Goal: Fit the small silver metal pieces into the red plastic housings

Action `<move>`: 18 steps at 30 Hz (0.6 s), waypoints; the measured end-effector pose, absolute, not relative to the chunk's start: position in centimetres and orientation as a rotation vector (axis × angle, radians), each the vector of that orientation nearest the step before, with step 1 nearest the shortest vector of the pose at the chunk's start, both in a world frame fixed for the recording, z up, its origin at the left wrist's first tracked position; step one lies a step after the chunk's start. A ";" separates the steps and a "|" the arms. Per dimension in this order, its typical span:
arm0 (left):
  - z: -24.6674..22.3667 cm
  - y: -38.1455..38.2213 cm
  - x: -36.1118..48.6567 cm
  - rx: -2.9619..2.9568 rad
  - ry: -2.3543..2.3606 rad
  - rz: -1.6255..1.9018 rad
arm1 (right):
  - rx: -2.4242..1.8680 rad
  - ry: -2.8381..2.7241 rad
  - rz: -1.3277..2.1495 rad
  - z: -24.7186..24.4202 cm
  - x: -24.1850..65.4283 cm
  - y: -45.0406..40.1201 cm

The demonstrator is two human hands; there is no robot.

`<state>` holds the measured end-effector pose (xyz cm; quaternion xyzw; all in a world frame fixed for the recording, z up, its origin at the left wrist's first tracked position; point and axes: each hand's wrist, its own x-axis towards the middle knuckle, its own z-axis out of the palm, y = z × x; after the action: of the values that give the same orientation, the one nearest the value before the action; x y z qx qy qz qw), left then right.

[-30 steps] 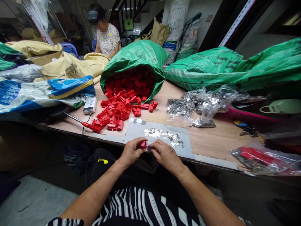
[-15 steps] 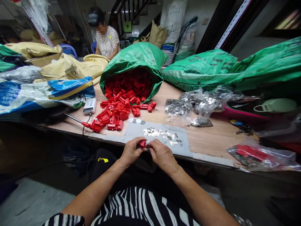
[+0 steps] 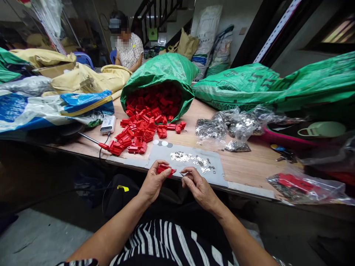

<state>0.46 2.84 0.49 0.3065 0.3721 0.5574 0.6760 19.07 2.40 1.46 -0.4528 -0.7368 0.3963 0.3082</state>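
Observation:
Just over the table's front edge, my left hand (image 3: 154,181) is closed around a red plastic part (image 3: 165,170). To its right, my right hand (image 3: 198,186) pinches a small metal piece (image 3: 182,174) between thumb and forefinger; its exact kind is too small to tell. A short gap separates the two. Behind my hands, flat shiny metal pieces (image 3: 181,156) lie scattered on a grey mat (image 3: 158,159). More red plastic parts (image 3: 138,135) spill from the mouth of a green woven sack (image 3: 163,66) onto the table.
A white power bank (image 3: 108,124) with a cable lies left of the red pile. Clear bags of metal pieces (image 3: 210,128) rest right of the sack. At the front right lies another clear bag (image 3: 305,186). A person (image 3: 129,50) sits across the table.
My hands have drawn apart: the right hand has moved right, and a small metal piece now shows at its fingertips. More of the red part is visible in my left hand.

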 end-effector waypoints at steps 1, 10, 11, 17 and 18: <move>0.7 2.7 0.4 0.565 0.770 1.216 | -1.183 -1.959 1.074 1.6 18.9 2.2; 1.5 1.6 0.7 0.078 0.660 1.055 | -1.199 -2.106 1.029 2.6 17.8 1.9; 1.5 1.5 0.8 0.063 0.655 1.055 | -1.197 -2.108 1.006 2.6 17.8 1.9; 1.5 1.3 1.3 0.049 0.610 1.077 | -1.177 -2.080 0.848 1.9 17.6 1.8; 1.5 1.3 1.4 0.049 0.603 1.085 | -1.182 -2.068 0.810 1.8 17.5 1.7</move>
<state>1.36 1.29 1.47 0.0231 0.2824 0.5082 0.8133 17.51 1.75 1.81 -0.4470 -0.7820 0.3065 0.3078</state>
